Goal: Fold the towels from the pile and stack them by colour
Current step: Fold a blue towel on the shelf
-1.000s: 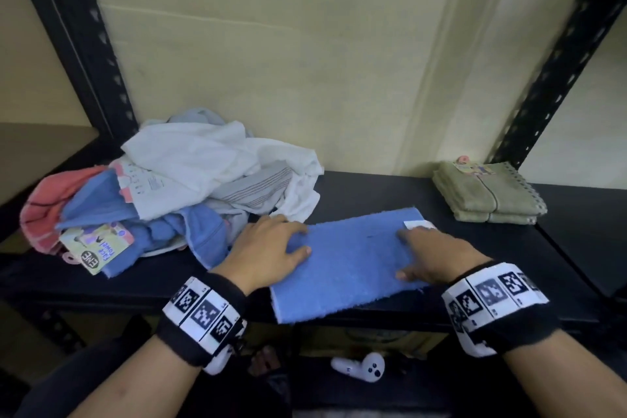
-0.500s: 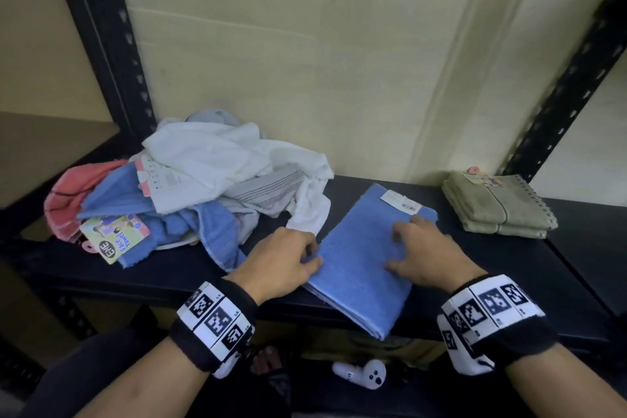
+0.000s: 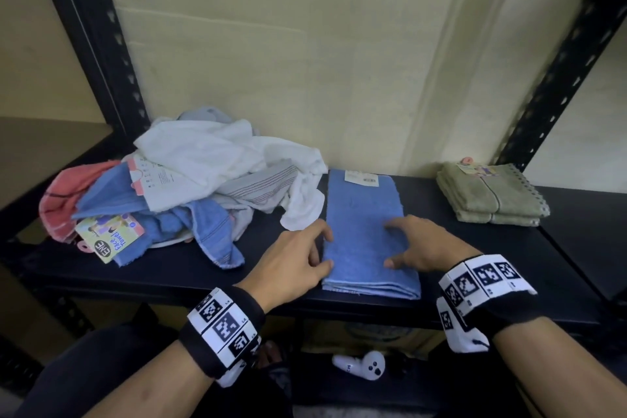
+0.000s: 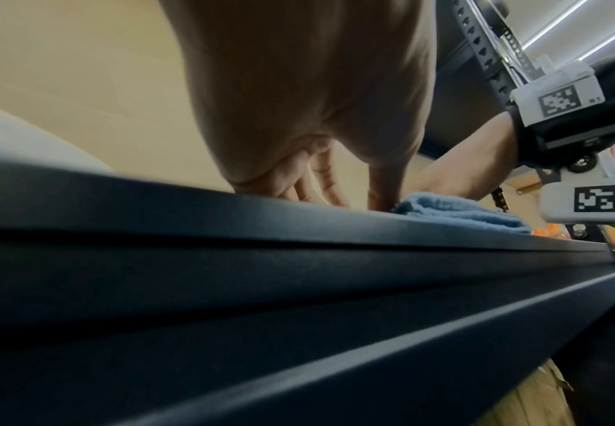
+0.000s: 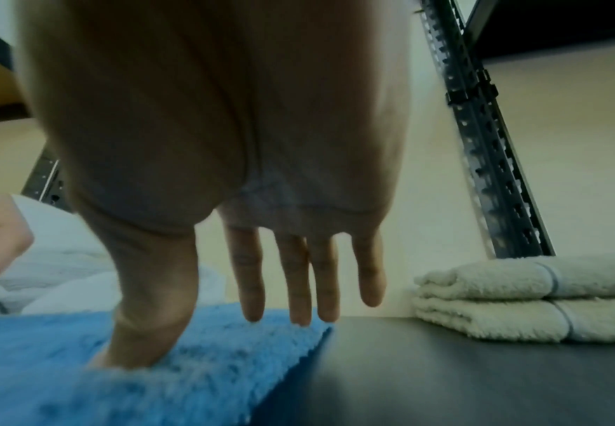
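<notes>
A folded blue towel (image 3: 364,231) lies lengthwise on the black shelf (image 3: 458,268), its white label at the far end. My left hand (image 3: 298,254) touches the towel's left edge with straight fingers. My right hand (image 3: 424,241) rests on top of it, fingers spread; the right wrist view shows the thumb (image 5: 142,331) pressing into the blue towel (image 5: 189,360). A loose pile of towels (image 3: 190,193), white, blue, pink and striped, lies at the left. Folded olive towels (image 3: 492,193) are stacked at the right.
The shelf's black uprights (image 3: 88,34) rise at left and right against a cream wall. A white controller (image 3: 363,366) lies on a lower level below the shelf's front edge (image 4: 298,259). Bare shelf shows between the blue towel and the olive stack.
The blue towel has been turned from lying crosswise to lying lengthwise, and slid back from the front edge. Both hands followed it; the left now sits at its left edge.
</notes>
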